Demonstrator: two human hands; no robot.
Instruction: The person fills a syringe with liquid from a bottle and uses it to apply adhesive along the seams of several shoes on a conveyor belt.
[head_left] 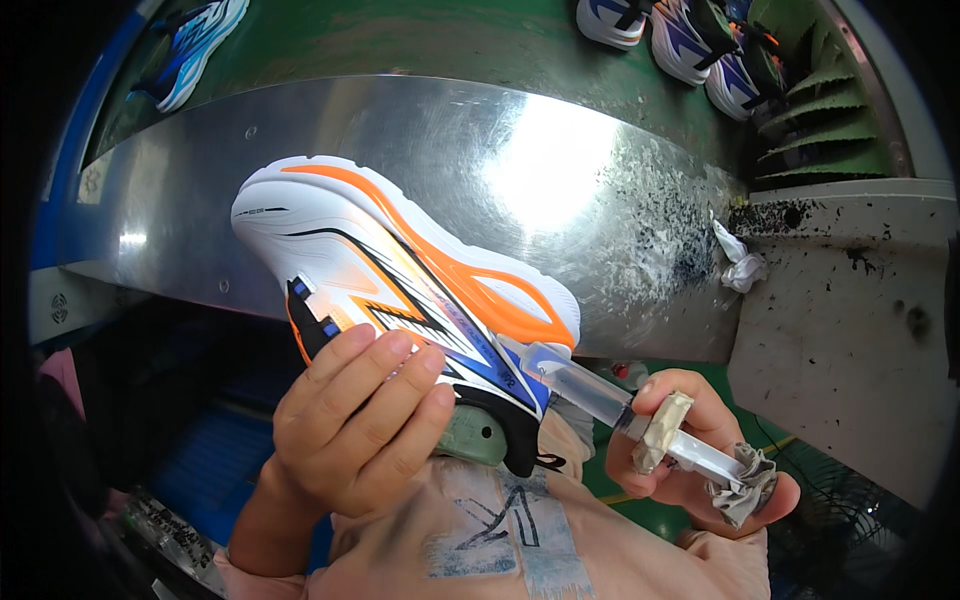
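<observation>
A white running shoe with an orange-striped sole and blue heel lies on its side, tilted before me. My left hand grips it by the upper, fingers spread across its side near the laces. A green shoe last with a dark hole shows in the shoe's opening. My right hand is closed around a clear syringe, thumb at the plunger end. Tape or cloth wraps the syringe's flange and plunger. The syringe's tip meets the shoe at the heel, by the edge of the sole.
A metal ledge runs across, scuffed at its right. Crumpled white tissue lies at its right end. Beyond, a green conveyor belt carries a blue shoe at left and several shoes at right. A pale metal panel stands at right.
</observation>
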